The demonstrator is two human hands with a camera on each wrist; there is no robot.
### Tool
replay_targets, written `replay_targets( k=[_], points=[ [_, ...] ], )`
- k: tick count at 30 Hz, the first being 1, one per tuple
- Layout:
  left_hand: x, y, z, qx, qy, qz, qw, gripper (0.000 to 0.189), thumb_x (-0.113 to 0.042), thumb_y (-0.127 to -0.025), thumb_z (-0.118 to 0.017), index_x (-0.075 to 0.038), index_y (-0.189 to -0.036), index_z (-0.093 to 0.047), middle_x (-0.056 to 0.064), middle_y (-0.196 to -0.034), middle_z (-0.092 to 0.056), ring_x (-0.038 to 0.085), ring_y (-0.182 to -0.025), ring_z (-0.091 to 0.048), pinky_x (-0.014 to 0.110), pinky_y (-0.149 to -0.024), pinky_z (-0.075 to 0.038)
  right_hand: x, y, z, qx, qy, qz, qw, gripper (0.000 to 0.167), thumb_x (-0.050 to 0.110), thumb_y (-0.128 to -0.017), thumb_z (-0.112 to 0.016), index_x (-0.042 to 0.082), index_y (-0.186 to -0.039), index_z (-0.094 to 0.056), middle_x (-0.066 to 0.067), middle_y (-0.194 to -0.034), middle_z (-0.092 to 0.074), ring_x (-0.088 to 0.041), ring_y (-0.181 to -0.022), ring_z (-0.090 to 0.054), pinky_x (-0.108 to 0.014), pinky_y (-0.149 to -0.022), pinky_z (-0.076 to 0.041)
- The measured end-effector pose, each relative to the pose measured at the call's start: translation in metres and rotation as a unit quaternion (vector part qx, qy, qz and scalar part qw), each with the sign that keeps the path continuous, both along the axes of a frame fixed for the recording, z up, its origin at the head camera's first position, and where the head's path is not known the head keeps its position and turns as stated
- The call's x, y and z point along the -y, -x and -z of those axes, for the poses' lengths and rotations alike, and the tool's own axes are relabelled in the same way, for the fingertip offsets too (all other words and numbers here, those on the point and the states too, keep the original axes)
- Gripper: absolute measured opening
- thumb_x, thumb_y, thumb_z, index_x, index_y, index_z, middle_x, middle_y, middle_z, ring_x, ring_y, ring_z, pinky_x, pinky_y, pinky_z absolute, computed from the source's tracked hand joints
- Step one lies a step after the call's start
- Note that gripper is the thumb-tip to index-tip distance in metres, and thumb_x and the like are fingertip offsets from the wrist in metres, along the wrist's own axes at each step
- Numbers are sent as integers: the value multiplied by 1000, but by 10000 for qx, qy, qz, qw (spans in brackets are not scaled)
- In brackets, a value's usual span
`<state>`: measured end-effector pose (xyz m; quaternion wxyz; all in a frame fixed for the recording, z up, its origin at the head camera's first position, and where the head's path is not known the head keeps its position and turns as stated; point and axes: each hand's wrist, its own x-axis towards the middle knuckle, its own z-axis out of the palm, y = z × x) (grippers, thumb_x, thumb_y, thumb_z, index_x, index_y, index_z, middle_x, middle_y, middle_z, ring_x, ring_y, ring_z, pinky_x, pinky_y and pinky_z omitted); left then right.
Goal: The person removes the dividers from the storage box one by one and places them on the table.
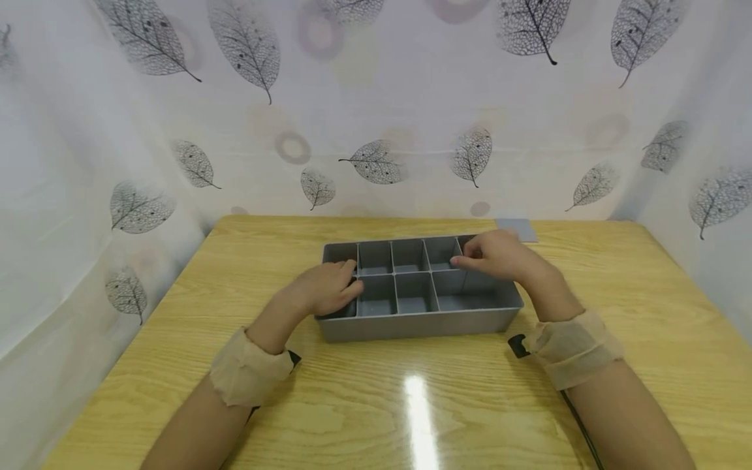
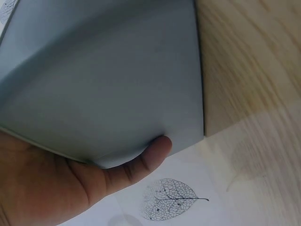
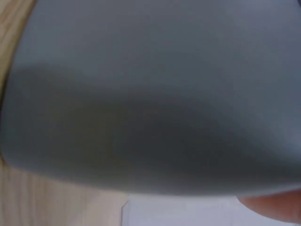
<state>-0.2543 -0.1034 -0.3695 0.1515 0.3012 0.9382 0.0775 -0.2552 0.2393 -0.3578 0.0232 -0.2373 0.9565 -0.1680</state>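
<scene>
A grey divided tray (image 1: 411, 325) sits on the table, with small square compartments and a wider one at front right. Over its left end lies my left hand (image 1: 326, 287), thumb and forefinger above the left compartments. In the left wrist view, a finger (image 2: 136, 167) curls round the tray's grey end wall (image 2: 117, 94), so this hand grips that end. My right hand (image 1: 499, 254) holds the back right corner, its thumb reaching over a divider. The right wrist view shows mostly the tray's outer wall (image 3: 150, 94) and one fingertip (image 3: 277, 205) at its edge. The other right fingertips are hidden.
Under the tray is a wood-grain table (image 1: 352, 405). A flat grey card (image 1: 518, 230) lies at its back edge, behind my right hand. A white leaf-patterned curtain (image 1: 399, 117) hangs behind and at both sides. A dark cable (image 1: 581, 427) runs along the right forearm.
</scene>
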Motion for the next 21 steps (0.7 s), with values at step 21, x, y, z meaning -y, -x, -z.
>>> replay_targets(
  k=[21],
  points=[
    [-3,-1,15,-988,172,2,9950,63,-46,-107,-29,6,-139,-47,22,-124,-64,37,-111,-65,49,-93,-52,5,2,2,-175,844,436,9953,41,18,-93,-63,16,-55,-48,9,-50,-34,-10,-47,-30,-28,-54,-32]
  ],
)
